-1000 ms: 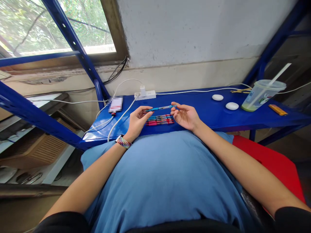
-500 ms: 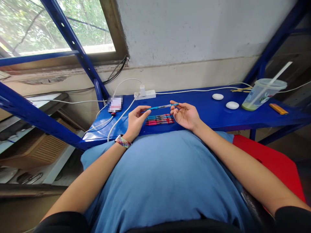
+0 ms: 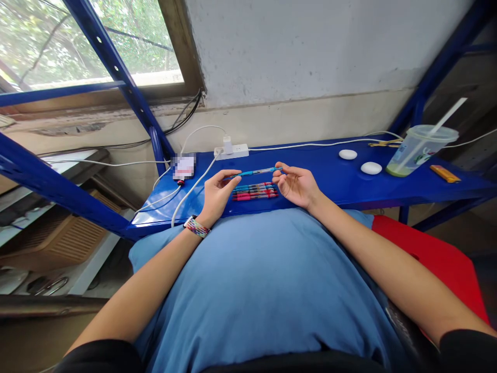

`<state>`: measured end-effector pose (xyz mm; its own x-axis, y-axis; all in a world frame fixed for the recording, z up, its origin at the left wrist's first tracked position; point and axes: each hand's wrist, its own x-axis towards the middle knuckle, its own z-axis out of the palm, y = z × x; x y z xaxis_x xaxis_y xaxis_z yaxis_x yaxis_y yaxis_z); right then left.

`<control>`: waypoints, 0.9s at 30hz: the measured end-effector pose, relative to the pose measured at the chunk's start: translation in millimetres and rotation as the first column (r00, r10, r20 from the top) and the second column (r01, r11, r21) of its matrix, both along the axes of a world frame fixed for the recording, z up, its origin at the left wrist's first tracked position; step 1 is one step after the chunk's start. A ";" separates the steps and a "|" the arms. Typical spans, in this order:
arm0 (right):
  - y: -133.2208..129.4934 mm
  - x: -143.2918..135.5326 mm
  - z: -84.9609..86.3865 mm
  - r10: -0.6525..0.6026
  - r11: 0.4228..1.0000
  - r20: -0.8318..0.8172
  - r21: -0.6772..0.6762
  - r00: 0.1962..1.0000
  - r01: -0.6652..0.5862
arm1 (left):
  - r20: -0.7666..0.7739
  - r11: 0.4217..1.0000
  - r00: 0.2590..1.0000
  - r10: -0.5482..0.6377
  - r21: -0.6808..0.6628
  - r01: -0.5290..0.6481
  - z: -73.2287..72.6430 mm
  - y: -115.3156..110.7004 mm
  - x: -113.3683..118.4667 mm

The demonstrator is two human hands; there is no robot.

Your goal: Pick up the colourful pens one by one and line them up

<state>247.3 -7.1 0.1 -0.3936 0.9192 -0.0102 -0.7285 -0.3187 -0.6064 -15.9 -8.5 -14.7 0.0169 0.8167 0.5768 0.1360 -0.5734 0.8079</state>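
A blue pen with a clear barrel spans the gap between my two hands, held nearly level above the blue tabletop. My left hand pinches its left end between thumb and fingers. At the other end, the thumb and index finger of my right hand close on the pen's tip, with the remaining fingers curled. Just below the held pen lies a row of several pens, blue ones at the back and red or pink ones nearer me.
A white power strip with plugged-in cables runs along the wall. To the right are two white oval objects, a plastic cup with a straw and an orange item. A pixelated white object sits left. A red stool stands lower right.
The fingers of my right hand have shifted slightly at the pen's right end. Otherwise, the pen and my left hand stay almost in place.
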 end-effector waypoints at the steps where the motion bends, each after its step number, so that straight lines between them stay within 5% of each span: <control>1: -0.1 0.1 -0.1 0.000 1.000 -0.005 0.004 1.000 0.000 | -0.006 1.000 1.000 0.005 0.003 -0.005 0.3 -0.3 0.0; 27: 0.0 0.2 -0.8 -0.053 0.998 0.003 0.026 0.999 0.053 | -0.012 1.000 1.000 0.017 -0.016 -0.017 0.7 -2.0 0.2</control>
<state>247.5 -7.1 -0.7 -0.3443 0.9388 0.0121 -0.7416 -0.2640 -0.6167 -15.7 -10.5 -14.0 0.0097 0.8263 0.5632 0.1548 -0.5577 0.8155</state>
